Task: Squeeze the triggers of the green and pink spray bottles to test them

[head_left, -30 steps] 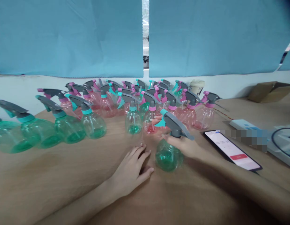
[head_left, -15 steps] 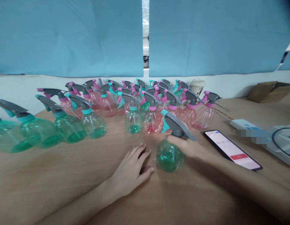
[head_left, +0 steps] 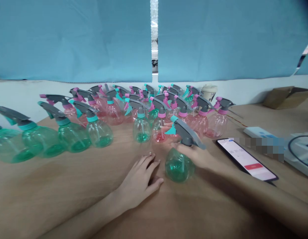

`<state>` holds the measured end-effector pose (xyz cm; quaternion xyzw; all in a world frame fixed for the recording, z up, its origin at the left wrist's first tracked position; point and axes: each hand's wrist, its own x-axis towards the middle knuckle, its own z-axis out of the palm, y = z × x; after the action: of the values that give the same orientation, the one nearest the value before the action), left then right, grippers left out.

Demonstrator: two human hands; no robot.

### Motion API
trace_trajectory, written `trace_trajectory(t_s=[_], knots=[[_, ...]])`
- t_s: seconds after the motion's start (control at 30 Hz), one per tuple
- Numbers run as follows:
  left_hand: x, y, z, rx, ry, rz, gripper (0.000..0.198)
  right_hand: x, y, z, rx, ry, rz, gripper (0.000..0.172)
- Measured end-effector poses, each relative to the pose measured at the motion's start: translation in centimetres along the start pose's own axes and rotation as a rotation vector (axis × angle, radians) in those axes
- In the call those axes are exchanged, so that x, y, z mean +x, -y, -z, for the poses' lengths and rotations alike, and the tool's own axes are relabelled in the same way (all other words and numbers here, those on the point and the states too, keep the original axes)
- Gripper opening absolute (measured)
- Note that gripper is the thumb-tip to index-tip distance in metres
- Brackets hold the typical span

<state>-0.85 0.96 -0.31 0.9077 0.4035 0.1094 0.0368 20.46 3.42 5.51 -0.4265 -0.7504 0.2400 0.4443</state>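
Note:
My right hand [head_left: 196,154] is wrapped round the neck of a green spray bottle [head_left: 179,166] with a grey trigger head, which stands on the wooden table [head_left: 69,186]. A finger reaches up to the teal trigger. My left hand [head_left: 141,181] lies flat on the table just left of that bottle, fingers stretched out, holding nothing. Behind them stand several green spray bottles [head_left: 97,131] and pink spray bottles [head_left: 160,127] in a loose cluster.
A phone [head_left: 245,159] with a lit screen lies to the right of my right hand. A paper cup [head_left: 209,92] stands behind the bottles. A cardboard box [head_left: 285,96] and a white device with a cable [head_left: 300,151] are at the right. Blue curtains hang behind.
The trigger head of the held bottle dipped and came back: my right hand squeezed the trigger and let it out. My left hand stayed where it was.

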Motion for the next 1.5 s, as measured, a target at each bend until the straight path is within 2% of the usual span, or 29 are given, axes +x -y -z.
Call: trace_trajectory(t_s=[0.2,0.33,0.53,0.73,0.97,1.5], knots=[[0.06,-0.01,-0.01,-0.012,-0.019,-0.003,0.05,0.07,0.0,-0.22,0.115,0.001,0.027,0.046],[-0.03,0.06,-0.08,-0.004,-0.016,-0.003,0.05,-0.02,-0.15,-0.22,0.102,0.018,0.005,0.052],[0.04,0.11,-0.1,0.0,-0.005,-0.001,0.05,-0.1,-0.23,-0.26,0.032,-0.008,-0.002,0.049],[-0.03,0.02,0.08,0.007,0.003,0.005,0.05,0.01,0.01,-0.24,0.119,-0.002,0.034,0.053],[-0.02,-0.07,0.11,0.005,0.005,0.003,0.05,0.0,-0.55,-0.38,0.097,0.008,0.02,0.058],[0.02,-0.1,0.09,-0.022,-0.004,0.006,0.05,0.06,-0.24,-0.31,0.091,0.016,0.0,0.051]])
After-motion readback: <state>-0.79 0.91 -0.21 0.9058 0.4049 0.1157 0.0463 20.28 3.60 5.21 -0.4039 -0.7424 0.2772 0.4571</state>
